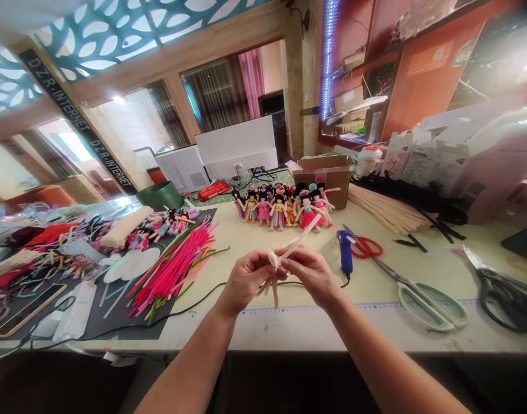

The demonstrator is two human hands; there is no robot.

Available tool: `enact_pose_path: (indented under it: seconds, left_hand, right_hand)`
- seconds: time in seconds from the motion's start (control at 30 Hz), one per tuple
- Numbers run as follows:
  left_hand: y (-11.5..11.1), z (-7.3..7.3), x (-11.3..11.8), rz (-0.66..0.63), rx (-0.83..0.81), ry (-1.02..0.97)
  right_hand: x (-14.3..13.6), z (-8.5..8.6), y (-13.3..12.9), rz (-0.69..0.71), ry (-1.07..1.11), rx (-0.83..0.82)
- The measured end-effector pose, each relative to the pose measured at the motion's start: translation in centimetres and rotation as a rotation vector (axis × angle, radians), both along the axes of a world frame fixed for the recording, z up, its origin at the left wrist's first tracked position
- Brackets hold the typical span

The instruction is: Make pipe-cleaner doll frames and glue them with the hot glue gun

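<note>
"Cream stems (274,260): where, and gripped how?"

"Mid-view, over the pale tabletop (229,230). The left hand (246,280) pinches their bunched middle, and the right hand (314,274) pinches just beside it—one pale end slants up towards one o'clock."

"And around the hands?"

"Small dolls (279,210) stand at twelve (black-haired, brightly dressed). Pink stems (177,267) lie at nine. At three—a blue glue gun (345,253), red-handled scissors (369,248) beyond it, then green-handled scissors (433,307) towards four."

A phone (30,310) (dark-screened) lies far left; a red packet (214,190) sits before white monitors (237,146), a pink curtain (252,77) beyond.
</note>
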State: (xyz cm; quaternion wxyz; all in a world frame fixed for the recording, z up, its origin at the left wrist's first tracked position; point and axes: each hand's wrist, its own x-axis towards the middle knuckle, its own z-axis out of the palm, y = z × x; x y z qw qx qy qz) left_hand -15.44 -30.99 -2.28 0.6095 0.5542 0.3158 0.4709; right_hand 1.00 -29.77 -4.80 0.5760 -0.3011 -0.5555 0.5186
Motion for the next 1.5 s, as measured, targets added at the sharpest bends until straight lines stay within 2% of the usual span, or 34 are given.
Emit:
enact_pose_path:
  seconds: [0.07,0.13,0.3,0.37,0.57,0.87,1.03,1.3,1.43,1.5]
  left_hand:
    - [0.1,-0.1,-0.1,-0.009,-0.047,-0.028]
    - [0.3,-0.1,-0.1,0.0,-0.093,-0.049]
    - [0.6,-0.1,0.1,-0.004,-0.119,-0.075]
    - [0.6,-0.1,0.1,-0.005,-0.105,-0.075]
    - [0.7,-0.1,0.3,0.031,-0.067,-0.044]
    - [0.9,0.5,-0.2,-0.061,0.037,0.111]
    - [0.6,1.1,-0.7,-0.109,0.191,0.203]
    - [-0.9,3.0,-0.9,-0.218,0.48,0.512]
    - [-1.9,3.3,-0.8,-0.195,0.568,0.607]
    - [-2.2,3.7,-0.8,-0.203,0.643,0.694]
  right_hand:
    - [0.4,0.5,0.0,-0.083,-0.124,0.113]
    - [0.7,0.9,-0.1,-0.082,-0.188,0.157]
    - [0.5,1.1,-0.1,0.132,-0.015,0.054]
    - [0.3,1.0,-0.1,0.17,0.023,0.03]
    - [0.5,1.1,-0.2,0.14,-0.027,0.035]
    - [1.0,1.0,-0.2,0.134,-0.195,0.031]
    - [1.6,1.6,-0.4,0.187,-0.314,0.004]
    - [2.9,2.6,-0.9,0.338,-0.493,-0.047]
    - [3.4,3.1,-0.6,0.441,-0.633,-0.094]
    - [3.5,3.3,-0.6,0.515,-0.626,-0.1]
